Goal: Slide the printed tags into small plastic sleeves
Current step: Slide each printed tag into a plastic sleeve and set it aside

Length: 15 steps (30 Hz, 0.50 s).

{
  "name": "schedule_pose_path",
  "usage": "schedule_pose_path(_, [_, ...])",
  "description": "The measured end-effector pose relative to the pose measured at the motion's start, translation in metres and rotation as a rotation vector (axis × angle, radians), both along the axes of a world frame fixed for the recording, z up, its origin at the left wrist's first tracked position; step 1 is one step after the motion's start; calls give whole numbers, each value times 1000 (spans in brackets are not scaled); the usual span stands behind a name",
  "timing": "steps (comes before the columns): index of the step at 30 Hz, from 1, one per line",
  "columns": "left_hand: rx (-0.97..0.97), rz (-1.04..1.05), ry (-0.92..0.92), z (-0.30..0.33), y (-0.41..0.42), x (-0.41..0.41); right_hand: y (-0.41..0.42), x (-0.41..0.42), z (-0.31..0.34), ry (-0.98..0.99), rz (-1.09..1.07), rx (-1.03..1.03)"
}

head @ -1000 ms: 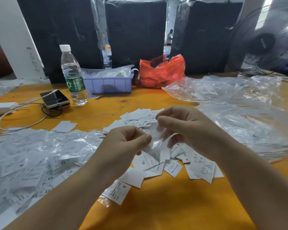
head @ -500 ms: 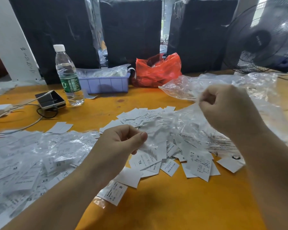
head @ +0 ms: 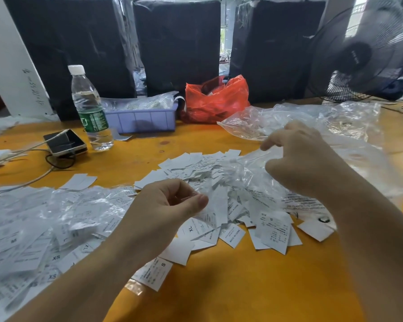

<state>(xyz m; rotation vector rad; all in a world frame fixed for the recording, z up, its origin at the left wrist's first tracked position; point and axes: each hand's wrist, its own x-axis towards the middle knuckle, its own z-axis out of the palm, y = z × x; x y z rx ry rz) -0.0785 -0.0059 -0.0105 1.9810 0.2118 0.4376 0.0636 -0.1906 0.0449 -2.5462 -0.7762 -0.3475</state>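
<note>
On the yellow worktop (head: 219,287), in front of the person, lies a loose heap of printed tags (head: 230,205), white slips marked with sizes such as XL, S and XS, facing every which way. The left hand (head: 170,212) hovers over the near edge of this heap with its grip closed: thumb and curled fingers pinch one tag (head: 215,205) at its upper end. That tag hangs down and to the right from the pinch, its long axis close to upright, so nearly all of it lies below and to the right of the thumb tip. Whether a sleeve already covers it is too blurred to tell.

The right hand (head: 305,163) is raised further back and to the right, well apart from the left hand. Its fingers are bent and nip the edge of thin clear plastic from the crumpled plastic bags (head: 312,122) spread there; what exactly it has hold of cannot be made out.

To the left lies a wide pile of filled sleeves (head: 44,219), tags showing through clear film. Behind stand a water bottle (head: 90,108), a phone (head: 65,141) with a white cable (head: 21,180), a purple tray (head: 144,119), a red bag (head: 215,99) and a black fan (head: 363,56).
</note>
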Motion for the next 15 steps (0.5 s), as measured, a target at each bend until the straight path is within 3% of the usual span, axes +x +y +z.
schedule_pose_path(3, [-7, -16, -16, 1, 0, -1, 9, -13, -4, -70, 300, 92])
schedule_pose_path(7, [-23, -67, -22, 3, 0, -1, 21, -26, -12, 240, 661, 121])
schedule_pose_path(11, [5, -142, -10, 4, 2, -3, 26, -26, -20, 327, 730, 6])
schedule_pose_path(15, [23, -156, 9, 6, 4, -3, 27, -24, -21, 401, 753, 74])
